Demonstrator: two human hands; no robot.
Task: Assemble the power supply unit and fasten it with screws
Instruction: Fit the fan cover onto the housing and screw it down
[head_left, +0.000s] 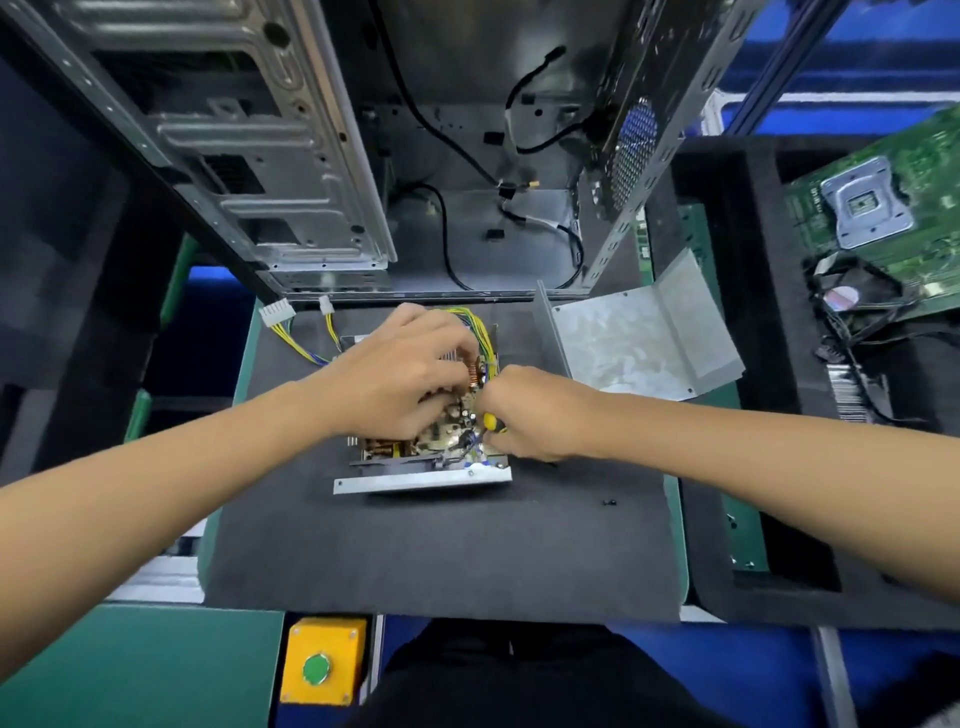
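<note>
Both of my hands are down on the open power supply unit (415, 452), which sits near the middle of the dark foam mat (441, 551) covering the table. My left hand (400, 374) lies over the circuit board with fingers curled down onto the parts beside the copper coil (471, 375); whether that grip has closed on anything I cannot tell, as the fingertips are hidden. My right hand (524, 410) grips a screwdriver with a yellow and black handle (493, 422), fingers wrapped round it, its tip pointing down into the near right corner of the board. A bundle of yellow, green and blue wires (475, 325) rises from the far side of the unit, and other wires run left to two white connectors (278, 313) lying on the mat. The unit's metal front flange (421, 479) faces me. Just beside the unit, to the right, rests a bent sheet-metal cover (644, 343). One small black screw (609, 502) lies alone on the mat, to the right of the flange. Beyond the unit stands an open computer case (291, 171) with black cables inside. Far right, a green motherboard (893, 208) leans in a foam tray. Near my body is a yellow box with a green button (318, 668).
</note>
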